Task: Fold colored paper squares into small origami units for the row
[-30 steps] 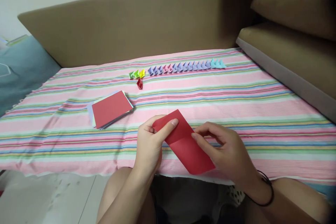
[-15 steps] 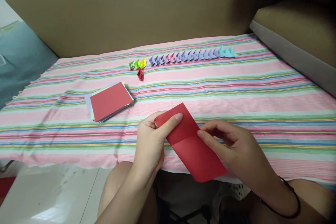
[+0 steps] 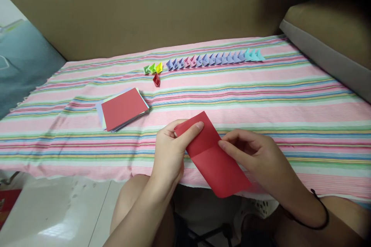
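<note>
A sheet of red paper (image 3: pixel 216 166) with a crease across its middle is held slanting over the front edge of the cloth. My left hand (image 3: pixel 174 142) is closed on its upper left end, thumb flat on top and fingers hidden underneath. With thumb and forefinger, my right hand (image 3: pixel 252 152) pinches the paper's right edge near the crease. Beyond my hands lies a stack of coloured paper (image 3: pixel 124 109), a red sheet uppermost. Farther back, a small red folded paper boat (image 3: pixel 156 80) sits in front of a yellow one (image 3: pixel 159 68).
A long row of purple, pink and blue folded boats (image 3: pixel 211 60) runs along the back, with two green ones (image 3: pixel 152 68) at its left. All stand on a striped cloth (image 3: pixel 203 96) before a brown backrest (image 3: pixel 159 11). A blue cushion (image 3: pixel 26 65) is at the left.
The view has shifted slightly, so everything appears a little higher and to the right. Both hands keep nearly the same hold on the red paper.
</note>
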{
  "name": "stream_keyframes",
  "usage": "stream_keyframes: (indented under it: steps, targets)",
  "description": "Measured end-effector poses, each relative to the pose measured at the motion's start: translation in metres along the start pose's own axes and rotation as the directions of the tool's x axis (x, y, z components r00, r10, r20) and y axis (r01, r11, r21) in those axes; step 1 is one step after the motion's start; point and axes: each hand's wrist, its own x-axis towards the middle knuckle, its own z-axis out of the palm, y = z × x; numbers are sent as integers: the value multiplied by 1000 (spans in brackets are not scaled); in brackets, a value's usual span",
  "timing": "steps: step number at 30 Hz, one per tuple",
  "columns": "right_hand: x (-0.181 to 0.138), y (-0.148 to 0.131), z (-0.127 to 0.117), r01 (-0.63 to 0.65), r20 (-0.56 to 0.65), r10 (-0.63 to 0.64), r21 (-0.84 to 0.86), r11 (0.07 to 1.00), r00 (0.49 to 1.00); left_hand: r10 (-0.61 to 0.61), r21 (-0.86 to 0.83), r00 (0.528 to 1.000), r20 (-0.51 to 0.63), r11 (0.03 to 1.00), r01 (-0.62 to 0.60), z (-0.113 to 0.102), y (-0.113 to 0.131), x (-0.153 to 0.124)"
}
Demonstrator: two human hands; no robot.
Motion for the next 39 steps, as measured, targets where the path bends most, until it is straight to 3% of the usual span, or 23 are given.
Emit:
stream_keyframes:
  steps: [27, 35, 39]
  targets:
    - [3, 0, 0, -89, 63, 87, 36, 995, 994, -4, -26, 1000, 1, 1000, 4, 1, -6, 7]
    - [6, 0, -7, -177, 202, 153, 107, 978, 967, -2, -17, 1000, 2, 1000, 2, 0, -8, 7]
    - [9, -2, -10, -101, 158, 82, 123, 987, 984, 5, 19, 999, 41, 1000, -6, 1, -8, 6]
